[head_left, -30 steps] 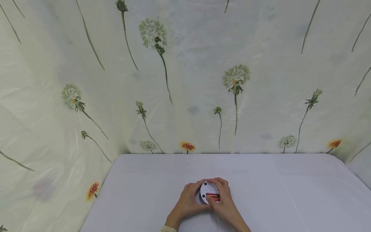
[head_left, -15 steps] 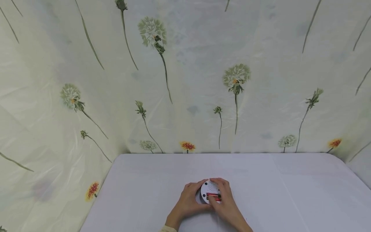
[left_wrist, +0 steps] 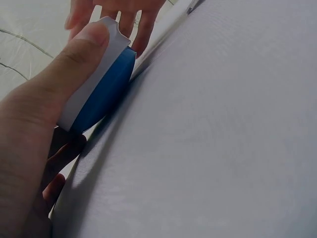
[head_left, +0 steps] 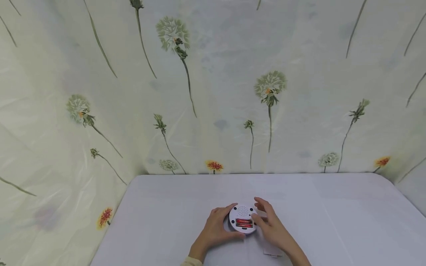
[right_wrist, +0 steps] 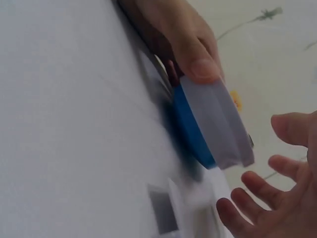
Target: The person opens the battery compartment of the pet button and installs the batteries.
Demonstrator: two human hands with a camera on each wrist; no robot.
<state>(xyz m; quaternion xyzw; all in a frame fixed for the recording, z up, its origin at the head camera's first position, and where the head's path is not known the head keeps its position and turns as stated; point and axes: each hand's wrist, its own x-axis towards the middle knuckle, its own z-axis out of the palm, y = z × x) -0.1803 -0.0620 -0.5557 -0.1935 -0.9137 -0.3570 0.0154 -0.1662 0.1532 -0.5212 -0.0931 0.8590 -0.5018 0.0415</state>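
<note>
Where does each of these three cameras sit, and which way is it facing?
Head: worn on the person's head, facing forward and down over the table to the flowered backdrop; left hand, right hand and left sleeve show.
Left wrist: on that wrist, facing the round device; left hand near, right hand beyond.
Right wrist: on that wrist, facing the same device; right hand near, left hand beyond.
Shared by both wrist views: both hands, the blue-and-white device.
</note>
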